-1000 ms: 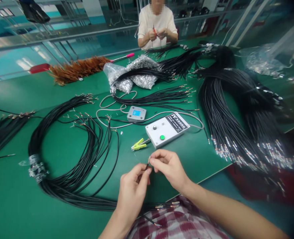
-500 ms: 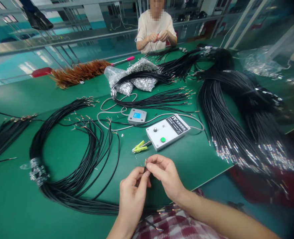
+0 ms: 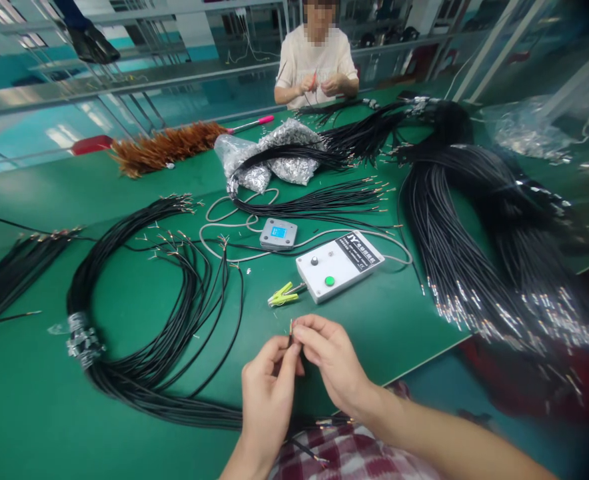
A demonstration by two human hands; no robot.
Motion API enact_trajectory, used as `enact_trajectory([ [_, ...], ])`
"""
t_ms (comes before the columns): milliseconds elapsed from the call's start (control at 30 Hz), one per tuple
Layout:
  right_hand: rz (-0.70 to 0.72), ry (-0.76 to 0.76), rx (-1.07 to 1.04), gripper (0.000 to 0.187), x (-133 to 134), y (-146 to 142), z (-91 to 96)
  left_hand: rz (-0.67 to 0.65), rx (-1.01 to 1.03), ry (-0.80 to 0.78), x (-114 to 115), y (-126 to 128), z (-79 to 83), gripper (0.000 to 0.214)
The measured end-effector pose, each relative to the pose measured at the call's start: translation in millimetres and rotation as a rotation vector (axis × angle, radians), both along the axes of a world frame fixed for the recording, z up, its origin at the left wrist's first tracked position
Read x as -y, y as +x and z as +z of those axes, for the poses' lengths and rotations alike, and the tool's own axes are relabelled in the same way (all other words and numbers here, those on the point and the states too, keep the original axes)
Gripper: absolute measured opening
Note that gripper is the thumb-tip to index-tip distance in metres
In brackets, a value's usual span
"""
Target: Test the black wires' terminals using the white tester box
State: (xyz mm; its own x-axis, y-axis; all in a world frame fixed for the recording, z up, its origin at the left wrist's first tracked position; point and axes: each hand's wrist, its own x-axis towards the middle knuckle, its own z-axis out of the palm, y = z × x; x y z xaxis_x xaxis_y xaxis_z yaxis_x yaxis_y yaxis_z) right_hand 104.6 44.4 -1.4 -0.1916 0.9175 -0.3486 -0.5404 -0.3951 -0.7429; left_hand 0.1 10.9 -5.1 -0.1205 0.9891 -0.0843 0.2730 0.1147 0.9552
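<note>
Between my hands is the stripped end of a black cable (image 3: 290,340), its thin inner wires pointing up. My left hand (image 3: 269,383) is closed and pinches the black sheath near that end. Close against it, my right hand (image 3: 332,353) pinches at the fine wires with thumb and forefinger; its fingertips hide part of them. Just beyond my fingers lies a yellow-green clip (image 3: 284,294), attached to a white control box (image 3: 342,265) with a green button. A looped bundle of black cables (image 3: 139,393) runs from the left toward my left wrist.
A small grey box with a blue screen (image 3: 278,233) sits behind the control box. Bags of small metal parts (image 3: 294,157) and a brown duster (image 3: 169,148) lie farther back. Large cable bundles (image 3: 439,220) cover the right side. A co-worker (image 3: 319,67) sits opposite, holding a red-handled tool.
The view has shifted slightly, so the table's things appear a little farther right. My hands keep nearly the same pinch on the cable end. The co-worker's hands have moved slightly apart.
</note>
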Motion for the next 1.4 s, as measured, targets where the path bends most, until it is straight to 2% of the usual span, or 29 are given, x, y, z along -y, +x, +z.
enact_trajectory([
  [267, 0.019, 0.178, 0.136, 0.023, -2, 1, -6.4, 0.079, 0.176, -0.065, 1, 3, 0.0, 0.024],
  [533, 0.072, -0.080, -0.050, 0.025, 0, -2, -9.5, 0.044, 0.301, -0.123, -1, -1, -2.6, 0.029],
  [700, 0.031, -0.041, 0.021, 0.017, -3, -2, -10.3, 0.016, 0.314, -0.124, -2, 2, -2.9, 0.028],
  [933, 0.012, -0.013, 0.031, 0.010, -3, 1, -3.6, 0.086, 0.299, -0.076, 2, 2, -2.9, 0.025],
  [1067, 0.020, -0.075, -0.013, 0.010, -1, 0, -5.1, 0.066, 0.307, -0.079, 3, 3, -2.8, 0.026],
  [1167, -0.065, -0.084, -0.064, 0.013, -2, 1, -6.1, 0.085, 0.305, -0.087, 3, 1, -3.8, 0.027],
  [1267, -0.182, -0.016, -0.051, 0.019, -4, 9, -4.8, 0.126, 0.319, -0.123, 5, -4, -7.5, 0.028],
  [1333, -0.143, 0.020, 0.005, 0.019, -5, 15, -3.7, 0.119, 0.345, -0.150, 5, -7, -10.1, 0.028],
  [1400, -0.032, 0.032, 0.076, 0.018, -5, 19, -2.9, 0.086, 0.365, -0.165, 5, -9, -11.4, 0.028],
])
